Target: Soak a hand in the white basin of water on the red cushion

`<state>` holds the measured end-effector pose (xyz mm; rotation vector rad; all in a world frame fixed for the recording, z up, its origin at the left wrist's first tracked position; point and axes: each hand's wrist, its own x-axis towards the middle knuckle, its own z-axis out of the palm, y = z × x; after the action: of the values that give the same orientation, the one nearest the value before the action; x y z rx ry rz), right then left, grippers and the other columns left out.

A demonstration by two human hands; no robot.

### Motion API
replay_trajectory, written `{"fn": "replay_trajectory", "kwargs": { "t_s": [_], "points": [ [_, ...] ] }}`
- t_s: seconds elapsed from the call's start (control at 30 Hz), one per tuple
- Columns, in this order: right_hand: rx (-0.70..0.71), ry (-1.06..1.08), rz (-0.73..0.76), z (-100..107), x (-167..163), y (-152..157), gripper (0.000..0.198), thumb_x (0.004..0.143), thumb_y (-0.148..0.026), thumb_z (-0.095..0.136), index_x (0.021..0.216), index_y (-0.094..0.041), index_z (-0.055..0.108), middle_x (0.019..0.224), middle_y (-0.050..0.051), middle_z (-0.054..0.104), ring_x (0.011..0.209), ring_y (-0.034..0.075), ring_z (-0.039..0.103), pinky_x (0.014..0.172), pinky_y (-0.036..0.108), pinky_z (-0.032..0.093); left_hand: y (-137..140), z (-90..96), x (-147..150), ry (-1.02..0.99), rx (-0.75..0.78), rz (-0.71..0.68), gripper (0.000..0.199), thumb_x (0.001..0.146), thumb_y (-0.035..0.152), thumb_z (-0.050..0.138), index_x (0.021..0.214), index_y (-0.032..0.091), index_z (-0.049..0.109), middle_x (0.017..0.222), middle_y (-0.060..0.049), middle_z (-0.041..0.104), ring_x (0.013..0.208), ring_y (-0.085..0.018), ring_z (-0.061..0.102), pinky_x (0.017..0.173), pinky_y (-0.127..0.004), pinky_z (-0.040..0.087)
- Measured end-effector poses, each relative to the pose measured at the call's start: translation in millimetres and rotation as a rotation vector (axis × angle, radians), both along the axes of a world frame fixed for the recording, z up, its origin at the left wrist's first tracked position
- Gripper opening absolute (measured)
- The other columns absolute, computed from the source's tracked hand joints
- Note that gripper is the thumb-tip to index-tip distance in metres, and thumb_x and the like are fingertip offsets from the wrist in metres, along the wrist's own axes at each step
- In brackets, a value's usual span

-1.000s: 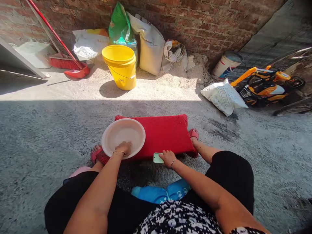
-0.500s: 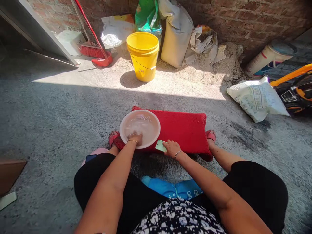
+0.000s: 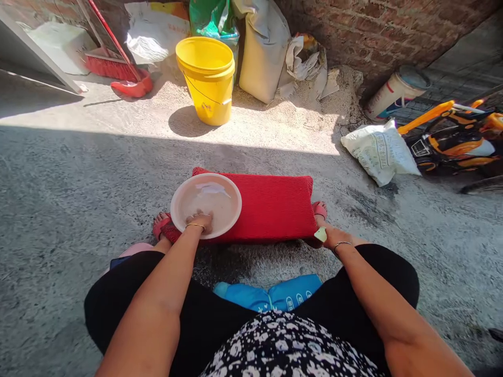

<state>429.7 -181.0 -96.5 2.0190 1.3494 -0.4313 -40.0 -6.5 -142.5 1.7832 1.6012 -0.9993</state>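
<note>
My left hand (image 3: 201, 221) dips into the water of a pale pink round basin (image 3: 177, 209), its fingers spread under the surface. The basin stands on the left end of a low rectangular seat or board covered in red knit cloth (image 3: 275, 207). Off the cloth's right front corner, my right hand (image 3: 332, 238) is closed on a small flat pale green block with rounded corners (image 3: 320, 234). That hand is beside my right foot and lower leg. What the block's underside looks like is hidden.
A yellow bucket (image 3: 208, 84) stands ahead on the sunlit floor. Behind it are sacks (image 3: 263, 57), a red broom (image 3: 106, 63) and a dustpan (image 3: 135, 86) along the brick wall. On the right lie a white bag (image 3: 379, 152) and an orange-black machine (image 3: 451, 141). Blue plastic (image 3: 275, 296) lies between my legs.
My right hand has moved right with the pale green block, from beside the basin to past the cloth's right front corner. My left hand stays in the basin. The view has shifted rightward.
</note>
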Motion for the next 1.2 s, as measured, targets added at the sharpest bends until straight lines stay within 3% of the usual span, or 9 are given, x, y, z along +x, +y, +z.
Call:
{"fn": "replay_trajectory", "kwargs": {
  "t_s": [0.27,0.47,0.53,0.63,0.73,0.83,0.93,1.03,1.2],
  "points": [
    [0.101,0.191,0.221,-8.0,-76.9,32.5,0.051,0.083,-0.039,0.059,0.132,-0.027,0.053,0.120,0.012,0.057,0.108,0.026,0.057,0.086,0.036,0.041,-0.3,-1.8,-0.9,0.029,0.010,-0.037,0.094,0.079,0.036,0.058,0.156,0.027,0.005,0.156,-0.023,0.029,0.126,-0.046,0.046,0.096,-0.060,0.041],
    [-0.038,0.043,-0.046,6.8,-19.0,22.9,0.047,0.083,-0.033,0.061,0.128,-0.020,0.058,0.118,0.017,0.058,0.106,0.029,0.059,0.083,0.038,0.041,2.8,-6.4,-1.0,0.030,0.010,-0.047,0.094,0.073,0.040,0.063,0.154,0.028,0.018,0.158,-0.027,0.018,0.130,-0.048,0.042,0.095,-0.063,0.040],
    [-0.039,0.002,-0.026,14.2,-20.8,22.7,0.042,0.084,-0.033,0.059,0.124,-0.019,0.060,0.116,0.018,0.058,0.105,0.030,0.059,0.082,0.038,0.042,2.1,-8.4,-1.8,0.013,0.012,-0.039,0.090,0.073,0.040,0.063,0.153,0.031,0.022,0.158,-0.025,0.019,0.133,-0.046,0.039,0.098,-0.062,0.037],
    [0.029,0.106,0.230,18.3,-76.5,30.8,0.040,0.085,-0.035,0.058,0.123,-0.022,0.060,0.115,0.016,0.059,0.105,0.029,0.058,0.082,0.037,0.042,-0.1,-11.1,-3.2,-0.001,0.020,-0.017,0.083,0.074,0.038,0.060,0.151,0.033,0.027,0.158,-0.022,0.021,0.134,-0.045,0.038,0.102,-0.060,0.034],
    [0.047,0.313,0.505,12.0,-170.8,41.6,0.041,0.082,-0.039,0.062,0.120,-0.024,0.060,0.114,0.012,0.059,0.103,0.026,0.057,0.083,0.035,0.042,-1.5,-13.4,-4.2,-0.005,0.025,0.001,0.083,0.074,0.036,0.061,0.150,0.032,0.029,0.158,-0.022,0.022,0.133,-0.045,0.040,0.102,-0.059,0.034],
    [0.097,0.460,0.680,-1.3,-253.5,51.3,0.040,0.082,-0.040,0.062,0.119,-0.023,0.060,0.113,0.013,0.059,0.104,0.027,0.056,0.085,0.036,0.041,-1.0,-14.9,-4.5,-0.013,0.027,0.002,0.085,0.072,0.034,0.063,0.150,0.033,0.029,0.157,-0.022,0.023,0.133,-0.045,0.040,0.101,-0.060,0.035],
    [0.114,0.523,0.737,-15.1,-283.3,59.0,0.041,0.083,-0.037,0.060,0.122,-0.024,0.058,0.117,0.013,0.058,0.108,0.026,0.054,0.088,0.037,0.040,0.5,-15.1,-3.9,-0.010,0.023,0.004,0.085,0.071,0.035,0.063,0.150,0.033,0.030,0.157,-0.022,0.022,0.132,-0.046,0.041,0.099,-0.061,0.036],
    [0.067,0.476,0.662,-23.0,-244.7,58.5,0.042,0.083,-0.034,0.061,0.125,-0.027,0.056,0.120,0.012,0.057,0.109,0.026,0.054,0.089,0.037,0.039,2.0,-14.6,-2.9,-0.008,0.017,0.008,0.083,0.073,0.035,0.063,0.149,0.033,0.031,0.158,-0.022,0.022,0.132,-0.046,0.041,0.099,-0.060,0.036],
    [-0.039,0.231,0.345,-14.1,-87.1,29.0,0.051,0.081,-0.031,0.062,0.131,-0.027,0.053,0.120,0.013,0.057,0.106,0.027,0.058,0.086,0.038,0.040,2.2,-14.3,-3.1,-0.034,0.028,0.015,0.078,0.075,0.038,0.062,0.148,0.031,0.035,0.157,-0.022,0.024,0.132,-0.045,0.041,0.100,-0.061,0.035]
  ]
}}
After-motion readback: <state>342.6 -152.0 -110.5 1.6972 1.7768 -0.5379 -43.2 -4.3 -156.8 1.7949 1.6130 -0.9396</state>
